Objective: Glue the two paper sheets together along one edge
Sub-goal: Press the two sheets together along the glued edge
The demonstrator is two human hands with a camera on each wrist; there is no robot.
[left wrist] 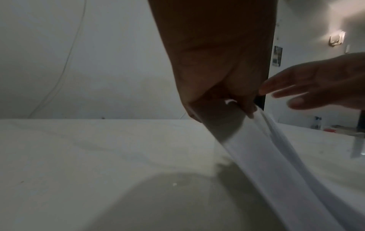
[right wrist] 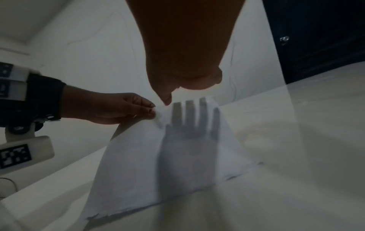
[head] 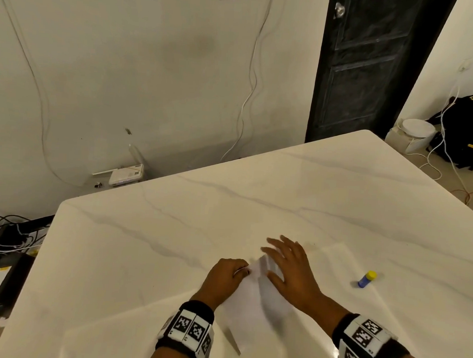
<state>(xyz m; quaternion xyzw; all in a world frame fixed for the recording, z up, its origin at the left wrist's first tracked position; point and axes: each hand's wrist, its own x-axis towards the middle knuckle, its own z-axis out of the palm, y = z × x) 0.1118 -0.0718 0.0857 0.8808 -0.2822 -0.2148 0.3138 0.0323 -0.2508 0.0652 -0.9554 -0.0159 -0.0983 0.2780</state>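
The left hand [head: 225, 279] pinches a corner of the paper [head: 253, 299] and lifts it, seemingly to part two sheets, while the right hand [head: 293, 273] hovers flat and spread above it, the glue stick [head: 367, 279] lying farther right.

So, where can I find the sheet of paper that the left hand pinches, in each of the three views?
Head: the paper sheet lies low in the middle, between the two wrists, its far corner lifted.
Left wrist: it runs as a white band from the centre to the lower right.
Right wrist: it fills the lower middle, under the shadow of a hand.
Shared landmark: the left hand pinching the corner.
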